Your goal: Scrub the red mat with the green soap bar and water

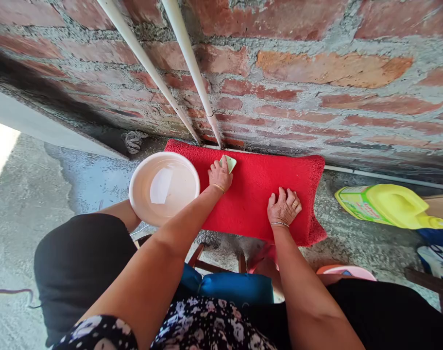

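- Nearby, beside the right leg (382, 313), a pink tub (363, 273) shows in part; something blue sits in it, too hidden to name;
- the right hand (284, 208) rests on the red mat (250, 194), fingers spread and slightly bent, well apart from the left;
- the mat lies before the person, at the foot of the brick wall (334, 68); it is bright red, smooth-looking across the middle, shaggy along the edges;
- a pale basin (137, 194) at its left end holds clear water (176, 192), a white reflection on it;
- the left hand (220, 176) grips a pale green block (230, 164) against the mat;
- rightward stands or lies a yellow jug (392, 201); its contents cannot be told.
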### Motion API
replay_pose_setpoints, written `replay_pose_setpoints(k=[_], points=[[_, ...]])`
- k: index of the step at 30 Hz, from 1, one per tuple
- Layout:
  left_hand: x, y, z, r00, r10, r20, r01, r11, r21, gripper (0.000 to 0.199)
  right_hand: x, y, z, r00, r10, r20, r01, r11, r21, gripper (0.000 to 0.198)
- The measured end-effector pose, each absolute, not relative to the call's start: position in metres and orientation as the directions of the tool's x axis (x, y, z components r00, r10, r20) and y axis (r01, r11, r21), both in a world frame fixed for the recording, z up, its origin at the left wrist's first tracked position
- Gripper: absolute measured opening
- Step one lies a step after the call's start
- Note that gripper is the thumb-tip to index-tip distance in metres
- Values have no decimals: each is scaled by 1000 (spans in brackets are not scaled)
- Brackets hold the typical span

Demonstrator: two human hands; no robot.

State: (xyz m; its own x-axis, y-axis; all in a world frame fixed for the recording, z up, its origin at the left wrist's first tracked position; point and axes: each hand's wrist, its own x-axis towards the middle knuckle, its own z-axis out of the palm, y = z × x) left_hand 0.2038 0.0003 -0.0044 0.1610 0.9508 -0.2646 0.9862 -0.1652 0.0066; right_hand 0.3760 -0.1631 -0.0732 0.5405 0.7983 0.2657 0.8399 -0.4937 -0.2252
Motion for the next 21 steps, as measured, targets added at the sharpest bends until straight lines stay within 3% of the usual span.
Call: replay_pose_setpoints(k=[7,12,16,21], points=[[168,-110,-5,341,872,-350,932,-363,3,73,376,-163,-72,546,799,252,836,-500,-226,40],[214,-32,8,256,939,-229,966,-260,15,74,376,-164,-74,543,800,257,838,-497,-224,39],[246,35,10,192,954,-229,981,-187,44,74,376,-164,-74,534,803,264,844,-491,-215,39],[231,-4,2,220,927,-304,975,-222,26,76,376,-163,-75,538,800,266,842,-497,-210,39]])
